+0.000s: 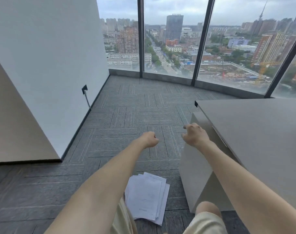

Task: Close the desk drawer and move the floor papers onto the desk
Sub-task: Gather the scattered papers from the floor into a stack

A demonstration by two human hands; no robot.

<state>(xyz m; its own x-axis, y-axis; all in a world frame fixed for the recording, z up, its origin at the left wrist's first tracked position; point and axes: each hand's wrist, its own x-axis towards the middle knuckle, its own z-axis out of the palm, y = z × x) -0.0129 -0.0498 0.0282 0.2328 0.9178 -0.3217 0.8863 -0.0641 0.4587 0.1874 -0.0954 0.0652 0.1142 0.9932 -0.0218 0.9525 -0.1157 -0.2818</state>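
A loose stack of white printed papers (147, 198) lies on the grey carpet between my legs. The grey desk (255, 132) stands at the right, with its cabinet side (199, 166) below the top. A thin gap under the desk top's left edge may be the drawer front (219, 137); I cannot tell how far it is out. My left hand (149, 139) hangs over the carpet with its fingers curled into a loose fist, holding nothing. My right hand (194, 134) hovers by the desk's left edge, fingers bent and apart, holding nothing.
A white wall (51, 48) with a wall socket and cable (85, 93) runs along the left. A beige panel (17, 129) stands at the near left. Floor-to-ceiling windows (169, 39) curve across the back. Carpet (135, 107) stretches between the wall and the desk.
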